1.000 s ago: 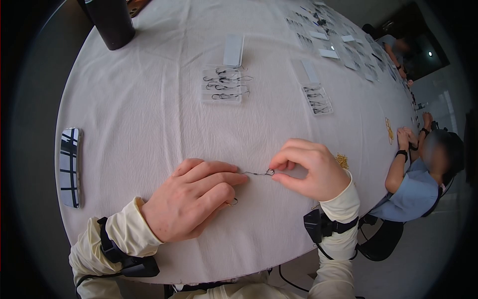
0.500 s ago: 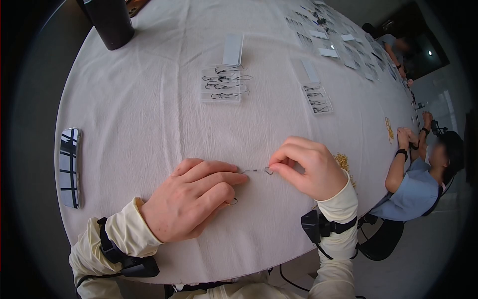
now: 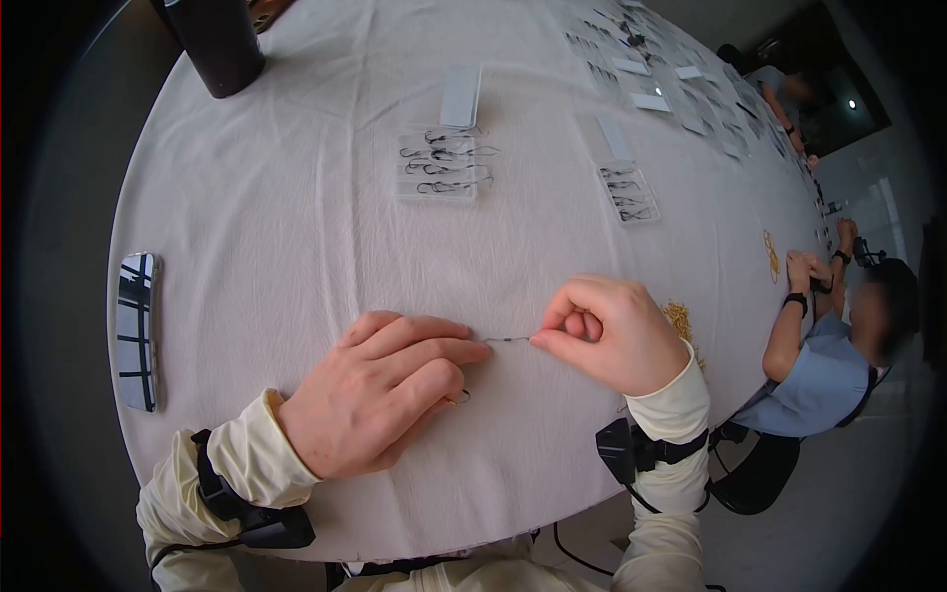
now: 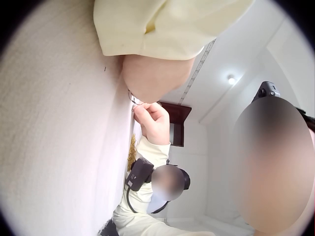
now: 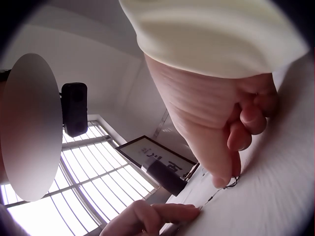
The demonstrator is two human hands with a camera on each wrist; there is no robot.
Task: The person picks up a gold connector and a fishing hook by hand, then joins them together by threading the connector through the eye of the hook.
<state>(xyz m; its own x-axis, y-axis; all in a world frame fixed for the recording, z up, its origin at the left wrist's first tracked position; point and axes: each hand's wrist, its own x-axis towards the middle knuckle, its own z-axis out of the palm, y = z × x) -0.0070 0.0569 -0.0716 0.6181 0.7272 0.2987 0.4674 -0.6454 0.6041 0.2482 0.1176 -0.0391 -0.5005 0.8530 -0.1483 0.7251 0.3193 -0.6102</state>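
Observation:
A thin dark line (image 3: 508, 339) runs between the two hands just over the white cloth. My left hand (image 3: 385, 395) lies palm down, two fingertips at the line's left end; a small metal hook (image 3: 464, 397) pokes out beside its bent index finger, the thumb hidden below. With thumb and index fingertip, my right hand (image 3: 617, 337) pinches the other end, the remaining fingers curled. The right wrist view shows a dark hook (image 5: 235, 183) at the fingertips of my right hand (image 5: 206, 118), the line (image 5: 211, 198) stretching toward my left hand (image 5: 147, 219).
Beyond the hands are two open clear boxes of hooks (image 3: 404, 192) (image 3: 651, 215). A gold pile (image 3: 679, 318) lies by my right hand, a phone (image 3: 138, 331) at far left, a dark cup (image 3: 217, 49) at back left. A person (image 3: 819, 385) sits at right.
My right hand has shifted its pinch on the hook, which showed at its fingertips before and is now covered in the head view. My left hand has stayed nearly still.

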